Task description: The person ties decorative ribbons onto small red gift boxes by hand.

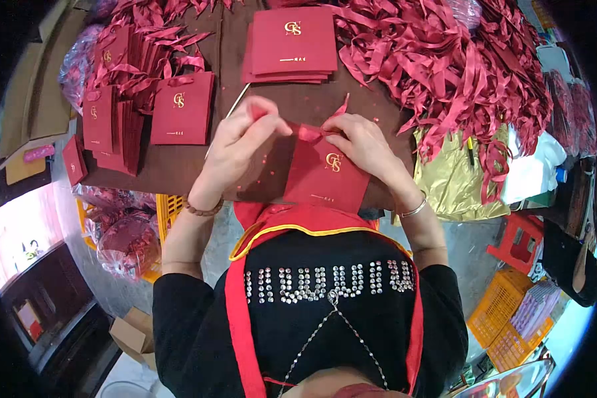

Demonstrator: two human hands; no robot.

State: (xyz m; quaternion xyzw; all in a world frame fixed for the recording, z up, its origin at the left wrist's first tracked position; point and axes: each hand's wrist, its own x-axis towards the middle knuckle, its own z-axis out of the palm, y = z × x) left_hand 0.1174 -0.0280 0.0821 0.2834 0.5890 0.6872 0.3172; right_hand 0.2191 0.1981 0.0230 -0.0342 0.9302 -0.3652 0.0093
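Note:
A red paper gift bag [322, 176] with gold lettering lies at the table's near edge, its top away from me. My right hand [365, 142] is closed on the bag's top edge, where a red ribbon [310, 133] crosses; a ribbon end sticks up beyond the fingers. Just left of the ribbon, my left hand [242, 136] is raised with its fingers curled in and slightly blurred. Whatever it pinches is too small or hidden to make out. Beyond the hands lies a stack of matching red bags [293, 43].
Loose red ribbons [444, 66] are heaped at the right, over gold plastic [444, 179]. Ribbon-handled bags [182, 109] stand at the left, and a thin white stick [237, 99] lies beside my left hand. Orange crates [501, 308] are on the floor at right.

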